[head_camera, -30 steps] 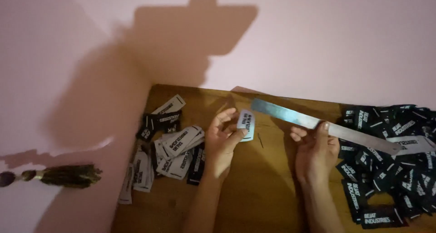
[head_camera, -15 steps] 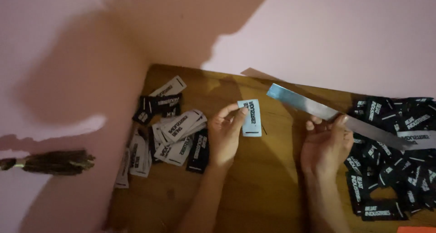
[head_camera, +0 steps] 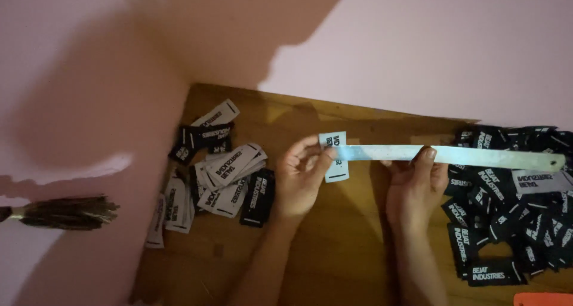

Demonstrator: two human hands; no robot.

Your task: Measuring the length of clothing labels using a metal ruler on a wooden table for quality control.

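Left hand (head_camera: 301,184) closed on a small white woven label (head_camera: 334,157), thumb and fingertips pinching its left edge and holding it upright above the board. Right hand (head_camera: 415,187) gripped round a long flat metal ruler (head_camera: 453,156), fingers curled over its top edge near the middle. Ruler held level, running from the label out to the right, its left end laid across the face of the label, its rounded right end reaching over the dark heap. Both forearms came up from the near edge of the view, well apart.

Under the hands, a brown wooden board (head_camera: 334,246), pushed against a pink wall (head_camera: 418,49) on the far side. To the left of the left hand, just beside it, a loose pile of white and black labels (head_camera: 224,175), some overlapping, a few strays trailing toward the near left. To the right, touching the right hand's knuckles, a larger heap of black labels (head_camera: 513,216) with white lettering, spread to the right edge. Far left, off the board, a small bundle of brown bristles (head_camera: 65,212) lying on the pink surface. At the near right corner, a sliver of something orange (head_camera: 543,299), too cropped to identify.
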